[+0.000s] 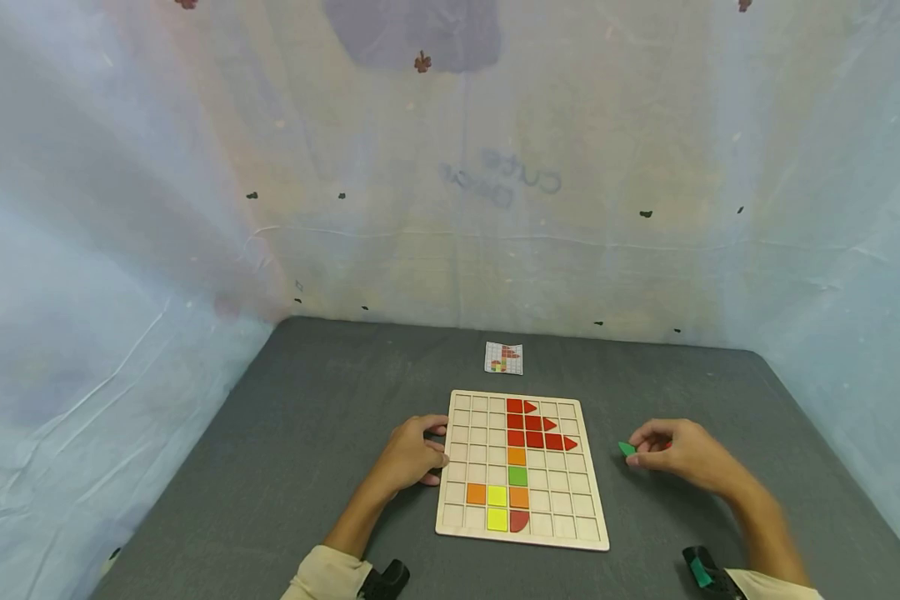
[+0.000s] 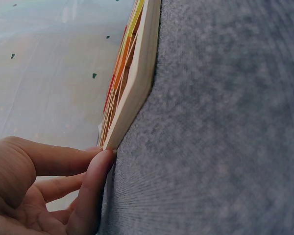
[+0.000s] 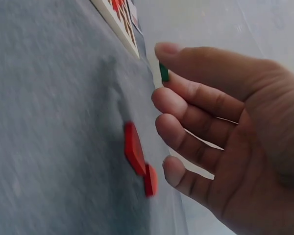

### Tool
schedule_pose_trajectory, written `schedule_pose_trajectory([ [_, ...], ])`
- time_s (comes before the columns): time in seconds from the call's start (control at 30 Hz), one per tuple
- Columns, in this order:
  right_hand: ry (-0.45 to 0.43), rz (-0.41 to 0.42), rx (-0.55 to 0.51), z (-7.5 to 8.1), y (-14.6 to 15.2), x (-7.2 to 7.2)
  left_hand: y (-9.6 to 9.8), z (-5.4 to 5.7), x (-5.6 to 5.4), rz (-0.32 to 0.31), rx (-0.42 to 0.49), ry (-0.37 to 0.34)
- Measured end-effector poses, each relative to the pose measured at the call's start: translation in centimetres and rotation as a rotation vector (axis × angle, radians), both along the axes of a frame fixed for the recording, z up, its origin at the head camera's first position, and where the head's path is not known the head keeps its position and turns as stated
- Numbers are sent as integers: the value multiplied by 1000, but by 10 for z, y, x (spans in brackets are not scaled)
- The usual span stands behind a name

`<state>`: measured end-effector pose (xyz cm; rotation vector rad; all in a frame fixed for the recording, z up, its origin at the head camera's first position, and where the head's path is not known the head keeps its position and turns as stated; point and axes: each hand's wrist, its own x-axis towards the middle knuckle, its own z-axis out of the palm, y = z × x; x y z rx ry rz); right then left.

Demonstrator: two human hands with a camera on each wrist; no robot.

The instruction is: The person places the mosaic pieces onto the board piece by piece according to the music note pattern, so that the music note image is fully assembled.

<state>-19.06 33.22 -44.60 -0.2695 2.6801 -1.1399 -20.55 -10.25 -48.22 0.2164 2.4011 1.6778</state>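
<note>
A square wooden grid board (image 1: pixel 478 454) lies flat on the dark table. In its cells are red squares and red triangles in the upper rows, with orange, green and yellow squares lower down. At the bottom sits a red quarter-round piece (image 1: pixel 519 522). My left hand (image 1: pixel 408 452) holds the board's left edge, thumb and forefinger meeting at the rim in the left wrist view. Right of the board, my right hand (image 1: pixel 682 454) pinches a small green tile (image 3: pixel 164 72) between thumb and forefinger, above the table; its full outline is partly hidden by the fingers.
Beyond the board lies a small printed card (image 1: pixel 505 359) with a coloured grid pattern. Two red pieces rest on the table below my right hand: a longer one (image 3: pixel 134 149) and a rounded one (image 3: pixel 150 181). Pale sheeting (image 1: pixel 450 275) encloses the table's back and sides.
</note>
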Motion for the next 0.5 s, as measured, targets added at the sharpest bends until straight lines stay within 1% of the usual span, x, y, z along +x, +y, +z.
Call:
schedule_pose_trajectory([
  [0.17,29,17,9,-3,-16,-3,0,0,0,1,1,-3],
  [0.5,56,122,-14,-7,-46,-4,1,0,0,5,3,-1],
])
